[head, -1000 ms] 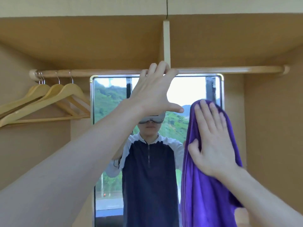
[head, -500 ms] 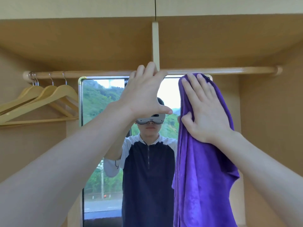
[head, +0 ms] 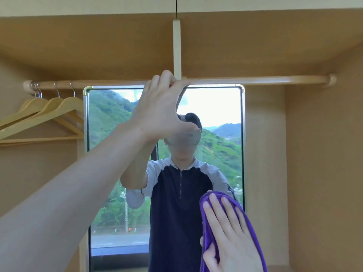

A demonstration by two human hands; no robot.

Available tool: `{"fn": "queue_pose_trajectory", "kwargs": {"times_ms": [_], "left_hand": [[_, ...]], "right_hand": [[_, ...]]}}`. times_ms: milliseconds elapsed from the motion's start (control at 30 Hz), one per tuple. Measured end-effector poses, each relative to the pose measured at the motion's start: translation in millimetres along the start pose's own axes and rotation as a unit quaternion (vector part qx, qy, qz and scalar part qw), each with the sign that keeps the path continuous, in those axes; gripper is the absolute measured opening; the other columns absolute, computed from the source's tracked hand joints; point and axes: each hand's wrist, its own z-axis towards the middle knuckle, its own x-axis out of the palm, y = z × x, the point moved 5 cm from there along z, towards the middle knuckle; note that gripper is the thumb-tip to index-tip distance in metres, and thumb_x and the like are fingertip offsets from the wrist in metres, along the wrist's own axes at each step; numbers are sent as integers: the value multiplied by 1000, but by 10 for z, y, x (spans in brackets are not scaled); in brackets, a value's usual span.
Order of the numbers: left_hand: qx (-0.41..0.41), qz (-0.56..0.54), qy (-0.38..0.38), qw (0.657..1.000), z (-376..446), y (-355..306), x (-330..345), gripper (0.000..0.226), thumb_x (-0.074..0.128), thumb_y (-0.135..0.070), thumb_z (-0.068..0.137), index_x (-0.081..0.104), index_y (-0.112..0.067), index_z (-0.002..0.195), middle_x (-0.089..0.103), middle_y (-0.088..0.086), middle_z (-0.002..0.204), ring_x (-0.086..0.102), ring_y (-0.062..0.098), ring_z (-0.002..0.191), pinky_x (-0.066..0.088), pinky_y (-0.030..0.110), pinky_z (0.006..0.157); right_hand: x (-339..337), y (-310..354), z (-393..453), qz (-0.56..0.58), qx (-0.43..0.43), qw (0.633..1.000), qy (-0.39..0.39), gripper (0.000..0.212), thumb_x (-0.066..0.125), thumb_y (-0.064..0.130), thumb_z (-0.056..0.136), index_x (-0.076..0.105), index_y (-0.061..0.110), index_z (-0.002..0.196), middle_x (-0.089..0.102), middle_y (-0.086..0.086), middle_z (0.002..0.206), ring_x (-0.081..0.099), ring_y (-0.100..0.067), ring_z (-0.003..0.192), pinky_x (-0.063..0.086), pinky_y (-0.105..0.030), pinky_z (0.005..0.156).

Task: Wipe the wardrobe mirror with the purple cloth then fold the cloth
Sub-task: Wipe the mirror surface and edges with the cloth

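Observation:
The wardrobe mirror (head: pixel 218 114) stands upright at the back of the wardrobe, framed in metal with brass corners, and reflects a person and green hills. My right hand (head: pixel 229 234) presses the purple cloth (head: pixel 249 216) flat against the mirror's lower right part, fingers straight, thumb over the cloth's left edge. My left hand (head: pixel 161 110) reaches up to the wooden hanging rail (head: pixel 255 80), fingertips hooked over the rail above the mirror's top edge, thumb spread below.
Several wooden hangers (head: pixel 45 116) hang at the rail's left end. A pale vertical post (head: pixel 176 46) meets the rail at its middle. Brown wardrobe walls (head: pixel 314 154) close in on both sides, with a shelf overhead.
My right hand has swept the cloth down the mirror's right side, from the top edge to the lower part. My left hand has stayed on the rail.

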Motion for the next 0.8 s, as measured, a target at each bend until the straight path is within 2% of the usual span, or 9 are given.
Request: {"fn": "queue_pose_trajectory", "kwargs": {"times_ms": [100, 200, 433, 500, 567, 633, 667, 733, 800], "left_hand": [[-10, -3, 2, 1000, 5, -17, 6, 101, 74, -75, 57, 46, -29, 143, 38, -4, 113, 37, 18, 105, 32, 29, 94], [-16, -7, 4, 1000, -24, -16, 8, 103, 74, -74, 58, 44, -28, 145, 39, -3, 115, 37, 19, 109, 34, 31, 97], [-25, 0, 9, 1000, -46, -35, 7, 107, 75, -74, 58, 41, -26, 147, 40, -3, 119, 37, 18, 109, 35, 32, 95], [-25, 1, 10, 1000, -37, -28, 5, 108, 73, -76, 56, 42, -25, 147, 41, -4, 119, 38, 18, 109, 35, 31, 95], [-25, 6, 12, 1000, -21, -27, -4, 110, 71, -76, 55, 40, -23, 147, 42, -4, 120, 40, 19, 110, 34, 31, 97], [-25, -3, 11, 1000, -22, -44, -23, 110, 68, -70, 55, 37, -21, 148, 43, -2, 122, 41, 20, 110, 35, 33, 99], [-25, -15, 8, 1000, -27, -50, -37, 108, 68, -65, 56, 35, -21, 149, 44, -2, 122, 42, 21, 110, 35, 33, 100], [-21, -38, 17, 999, -42, -47, -53, 107, 69, -54, 58, 30, -21, 152, 45, -1, 125, 42, 22, 113, 33, 32, 101], [-17, -47, 27, 998, -58, -23, -69, 109, 71, -50, 58, 27, -21, 153, 45, -2, 127, 41, 21, 117, 32, 31, 102]], "right_hand": [[-14, 43, 0, 22, 26, 999, -14, 105, 57, 27, 58, 31, 21, 159, 13, 6, 173, 11, -20, 160, 5, -35, 129], [-175, -55, 223, 18, 30, 999, -36, 109, 65, 28, 66, 19, 23, 165, 7, 6, 174, 3, -19, 161, -3, -34, 129], [-1206, -389, 1683, 12, -3, 991, -132, 89, 47, 29, 83, 15, 14, 165, 4, -1, 174, -4, -20, 161, 0, -40, 130], [-1403, -343, 2010, -24, -19, 990, -140, 84, 41, 35, 86, 17, 12, 164, 9, -3, 174, 2, -24, 160, 2, -45, 129], [-1518, -263, 2242, -60, -32, 988, -139, 80, 37, 38, 89, 23, 8, 162, 26, -8, 168, 18, -28, 157, 6, -48, 128], [-1556, -111, 2397, -75, -57, 987, -133, 71, 40, 35, 87, 41, 5, 151, 53, -13, 143, 45, -34, 136, 20, -47, 123], [-1556, -17, 2462, -82, -73, 985, -131, 64, 41, 34, 84, 49, 6, 142, 58, -13, 126, 52, -35, 120, 28, -46, 116], [-1548, 141, 2552, -102, -100, 982, -121, 55, 39, 36, 82, 54, 9, 128, 58, -11, 110, 53, -34, 102, 36, -45, 101], [-1564, 183, 2602, -113, -119, 980, -110, 53, 37, 37, 81, 55, 9, 121, 58, -10, 105, 54, -33, 97, 38, -44, 92]]}}
